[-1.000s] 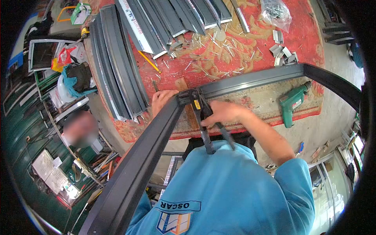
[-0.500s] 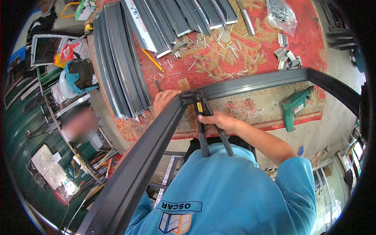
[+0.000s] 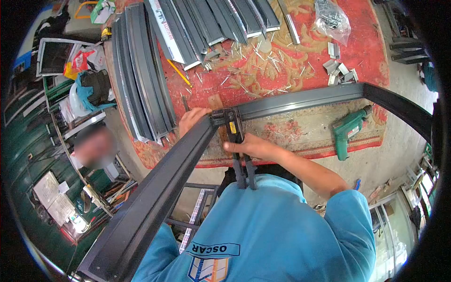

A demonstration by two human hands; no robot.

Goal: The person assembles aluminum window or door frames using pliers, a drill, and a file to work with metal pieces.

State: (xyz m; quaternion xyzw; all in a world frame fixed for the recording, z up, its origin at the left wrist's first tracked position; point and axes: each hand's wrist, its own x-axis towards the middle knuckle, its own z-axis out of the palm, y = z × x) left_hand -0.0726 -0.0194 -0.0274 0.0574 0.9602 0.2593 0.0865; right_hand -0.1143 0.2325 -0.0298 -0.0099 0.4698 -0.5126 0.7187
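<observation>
My right hand [image 3: 253, 146] is closed round the two dark handles of a hand riveter [image 3: 234, 127]. The riveter's head sits at the corner where two dark metal profiles meet. My left hand [image 3: 193, 119] grips the long left profile [image 3: 155, 195] from behind, near that corner; its fingertips show over the edge and the rest is hidden. From the corner, the other profile [image 3: 300, 100] of the frame runs right across the table to a further corner. A wooden strip [image 3: 216, 102] lies just behind the joint.
The red patterned cloth [image 3: 300, 61] carries scattered rivets, dark profiles [image 3: 145, 70], bent metal brackets [image 3: 339, 70], a bag of small parts [image 3: 331, 19] and a yellow pencil [image 3: 179, 73]. A green drill [image 3: 346, 131] lies at right. Another person [image 3: 95, 146] is at left.
The riveter's two handles have come closer together in my right hand. The whole view has shifted slightly, while the frame and table items keep their places.
</observation>
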